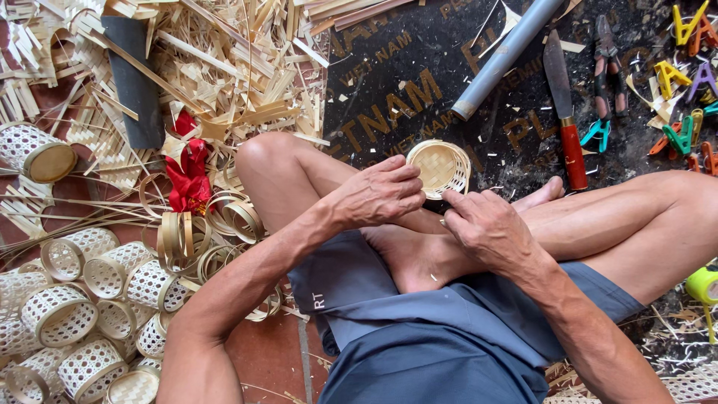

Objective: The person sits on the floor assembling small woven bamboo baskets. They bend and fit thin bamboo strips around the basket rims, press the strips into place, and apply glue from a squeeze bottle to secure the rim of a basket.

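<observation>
A small round woven bamboo basket (441, 166) rests on my crossed legs, its open mouth facing up. My left hand (380, 192) curls around the basket's left rim. My right hand (488, 223) sits just below and right of it, fingertips touching the lower rim. Whether the right hand pinches a thin strip is hidden by the fingers.
Loose bamboo strips (224, 67) cover the floor upper left, with bamboo rings (187, 236), a red cloth (187, 176) and several white woven cylinders (67, 314) at left. On the dark mat lie a grey pipe (505, 56), a red-handled knife (566, 112), pliers (607, 63) and coloured clamps (684, 75).
</observation>
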